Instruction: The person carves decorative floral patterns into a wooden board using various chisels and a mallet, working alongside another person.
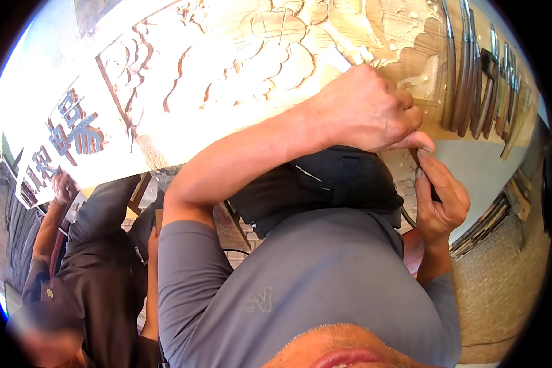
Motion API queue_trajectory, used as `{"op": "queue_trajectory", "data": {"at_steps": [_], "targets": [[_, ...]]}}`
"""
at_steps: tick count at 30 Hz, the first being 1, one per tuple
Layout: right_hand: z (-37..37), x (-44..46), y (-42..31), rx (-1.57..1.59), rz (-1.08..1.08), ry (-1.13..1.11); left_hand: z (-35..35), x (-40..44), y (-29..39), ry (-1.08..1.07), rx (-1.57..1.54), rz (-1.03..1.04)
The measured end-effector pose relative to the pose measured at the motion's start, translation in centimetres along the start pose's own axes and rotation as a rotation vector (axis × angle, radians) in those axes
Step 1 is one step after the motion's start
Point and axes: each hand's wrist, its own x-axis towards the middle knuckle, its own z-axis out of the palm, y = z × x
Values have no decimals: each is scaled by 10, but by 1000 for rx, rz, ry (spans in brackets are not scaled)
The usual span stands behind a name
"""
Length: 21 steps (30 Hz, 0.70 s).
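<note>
My left hand (374,110) is closed in a fist above the lower edge of a carved wooden panel (276,61), its thumb stretched toward my right hand. My right hand (443,195) is off the panel's edge, thumb and fingers pressed together. The fingertips of both hands meet around a small dark thing that I cannot make out. More of something dark shows between the right thumb and fingers. Beside my left fist, a flat pale piece (334,59) lies on the panel. The panel bears raised, rounded shapes, strongly overexposed at left.
Several wood-handled chisels (463,80) lie in a row on the right. Wood shavings (365,54) are scattered over the carving. At left, a co-worker's hand (63,187) rests by a board with dark carved characters (76,126). Thin wood strips (481,227) lie at lower right.
</note>
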Motion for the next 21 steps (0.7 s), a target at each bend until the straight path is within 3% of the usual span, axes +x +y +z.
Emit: {"op": "queue_trajectory", "data": {"at_steps": [12, 14, 21], "targets": [[10, 18, -13, -24, 10, -15, -3, 1, 1, 142, 97, -90], [4, 18, -8, -54, -48, -7, -8, 5, -7, 139, 78, -26], [-12, -12, 1, -19, 58, -8, 0, 2, 1, 16, -64, 144]]}}
